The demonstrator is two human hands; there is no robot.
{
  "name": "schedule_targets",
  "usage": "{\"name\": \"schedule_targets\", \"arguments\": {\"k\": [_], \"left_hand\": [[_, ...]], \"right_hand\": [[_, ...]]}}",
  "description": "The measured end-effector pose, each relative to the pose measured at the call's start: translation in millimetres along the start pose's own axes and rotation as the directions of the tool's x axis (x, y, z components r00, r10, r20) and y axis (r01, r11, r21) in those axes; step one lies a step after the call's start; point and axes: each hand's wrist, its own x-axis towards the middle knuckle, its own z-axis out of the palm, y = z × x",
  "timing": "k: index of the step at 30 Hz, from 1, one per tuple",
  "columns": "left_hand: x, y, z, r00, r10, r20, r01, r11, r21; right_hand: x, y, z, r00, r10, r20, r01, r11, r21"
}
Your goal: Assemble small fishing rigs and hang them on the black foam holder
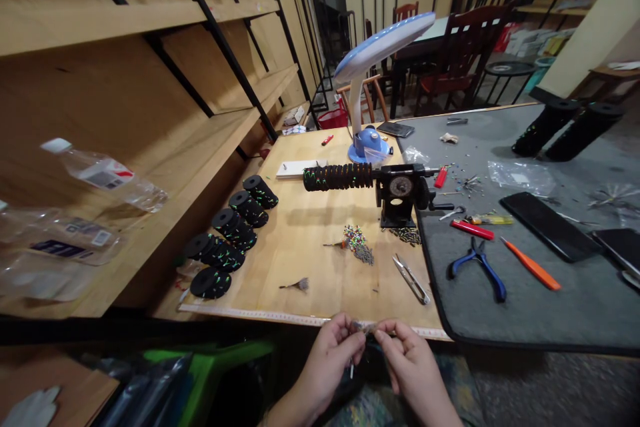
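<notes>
At the table's front edge my left hand (336, 355) and my right hand (411, 359) are close together, fingers pinched. Between the fingertips is something small and greyish, too small to name. A thin white stick (351, 371) points down below my left fingers. Just beyond lie a small dark tuft of thin strands (301, 285) and a pile of colourful beads (354, 236) beside small grey metal pieces (365, 254). Thread snips (411, 280) rest to the right, nearest my right hand.
A black hand-cranked winder (397, 190) carries a wound black foam roll (337, 177). Several similar rolls (233, 230) line the left. Behind stands a blue-white lamp (370, 147). Blue pliers (477, 267), an orange-handled tool (531, 263) and a phone (550, 227) lie on the grey mat (500, 320).
</notes>
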Motion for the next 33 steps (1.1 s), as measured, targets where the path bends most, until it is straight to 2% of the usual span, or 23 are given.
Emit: {"name": "schedule_targets", "arguments": {"k": [5, 8, 13, 17, 20, 26, 33], "left_hand": [[-0.6, -0.6, 0.1, 1.000, 0.009, -0.001, -0.009, 1.000, 0.024], [0.1, 1.1, 1.4, 1.000, -0.002, 0.001, 0.002, 1.000, 0.010], [1.1, 2.2, 1.9, 0.999, -0.040, 0.007, 0.040, 0.998, -0.040], [0.2, 1.4, 1.7, 0.998, -0.061, 0.011, 0.062, 0.994, -0.090], [0.1, 1.1, 1.1, 0.997, -0.073, 0.012, 0.074, 0.990, -0.123], [1.9, 0.2, -0.3, 0.998, -0.066, 0.006, 0.066, 0.988, -0.142], [0.8, 4.0, 1.8, 0.998, -0.059, 0.005, 0.059, 0.991, -0.121]], "right_hand": [[-0.4, 3.0, -0.4, 0.999, -0.039, -0.030, 0.039, 0.999, -0.002], [-2.6, 4.8, -2.5, 0.987, -0.147, -0.064, 0.141, 0.987, -0.081], [-9.2, 4.6, -6.8, 0.904, -0.426, -0.035, 0.390, 0.855, -0.342], [-12.2, 3.9, -8.8, 0.841, -0.539, 0.049, 0.500, 0.738, -0.454], [-12.6, 3.6, -9.3, 0.818, -0.566, 0.104, 0.537, 0.687, -0.489], [-11.5, 2.2, -7.6, 0.786, -0.600, 0.150, 0.588, 0.647, -0.485], [-9.1, 1.1, -6.2, 0.791, -0.586, 0.176, 0.593, 0.662, -0.458]]}}
